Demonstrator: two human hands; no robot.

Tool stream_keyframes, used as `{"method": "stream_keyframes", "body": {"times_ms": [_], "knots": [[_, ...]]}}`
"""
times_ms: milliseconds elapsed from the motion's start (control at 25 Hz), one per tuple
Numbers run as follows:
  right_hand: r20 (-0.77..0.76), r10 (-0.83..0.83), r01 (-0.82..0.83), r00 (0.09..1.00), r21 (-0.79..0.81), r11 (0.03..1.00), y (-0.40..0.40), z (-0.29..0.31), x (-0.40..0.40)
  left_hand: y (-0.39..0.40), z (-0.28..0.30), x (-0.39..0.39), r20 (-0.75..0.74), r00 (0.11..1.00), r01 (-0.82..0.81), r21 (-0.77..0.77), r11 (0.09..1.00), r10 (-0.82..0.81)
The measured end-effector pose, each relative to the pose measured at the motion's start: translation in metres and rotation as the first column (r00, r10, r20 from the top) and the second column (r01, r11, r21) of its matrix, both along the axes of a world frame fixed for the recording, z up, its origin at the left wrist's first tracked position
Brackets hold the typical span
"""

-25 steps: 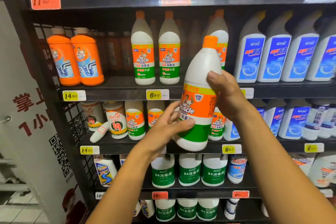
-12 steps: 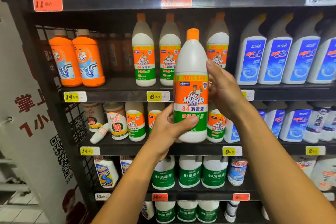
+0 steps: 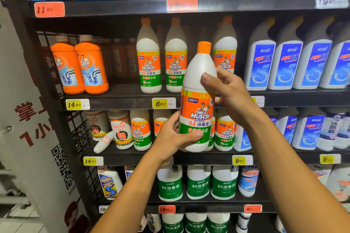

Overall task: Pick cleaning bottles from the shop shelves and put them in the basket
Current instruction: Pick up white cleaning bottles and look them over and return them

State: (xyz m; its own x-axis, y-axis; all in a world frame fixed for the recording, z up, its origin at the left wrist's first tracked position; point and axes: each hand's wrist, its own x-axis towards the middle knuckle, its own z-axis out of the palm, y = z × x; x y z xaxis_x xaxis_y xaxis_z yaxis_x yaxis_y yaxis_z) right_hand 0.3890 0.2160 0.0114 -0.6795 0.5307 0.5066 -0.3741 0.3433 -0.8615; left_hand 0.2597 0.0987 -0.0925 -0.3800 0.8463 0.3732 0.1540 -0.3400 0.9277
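- Shop shelving (image 3: 121, 100) of black metal fills the background, stocked with rows of cleaning products and yellow price tags along each edge.
- Fingers of the left hand (image 3: 175, 138) wrap the lower body of a Mr Muscle 84 disinfectant bottle (image 3: 198, 104), thumb across the green band of its label.
- Right hand (image 3: 230, 91) grips the bottle's white shoulder, its thumb on the front and its fingers curled behind.
- That bottle is upright, clear of the shelves and held in front of them, its orange cap (image 3: 204, 47) on top.
- Matching bottles (image 3: 162, 58) stand on the shelf behind; orange drain-cleaner bottles (image 3: 79, 68) sit to the left, blue-labelled toilet cleaners (image 3: 284, 64) to the right.
- No basket is in view, so the drop-off point cannot be placed.
- Risk, as I judge it: the smooth plastic could slip if one hand lets go before the other has a firm hold, and swinging it down blindly could knock the bottles on the lower shelves or miss the basket.
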Motion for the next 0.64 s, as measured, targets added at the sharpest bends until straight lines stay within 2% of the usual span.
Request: {"method": "stream_keyframes", "body": {"times_ms": [280,480,640], "knots": [[-0.021,-0.003,0.005,1.0,0.059,0.998,0.008,0.001,-0.006,0.012,0.003,-0.009,-0.029,0.999,0.031,-0.058,0.998,-0.033],[-0.059,0.002,0.005,0.998,0.129,0.992,0.017,0.004,-0.014,0.024,0.024,-0.021,-0.099,0.994,-0.04,-0.055,0.998,0.035],[0.009,-0.013,0.012,1.0,0.164,0.986,0.033,0.016,-0.023,0.041,0.039,-0.025,-0.024,1.0,-0.001,-0.026,1.0,0.0]]}}
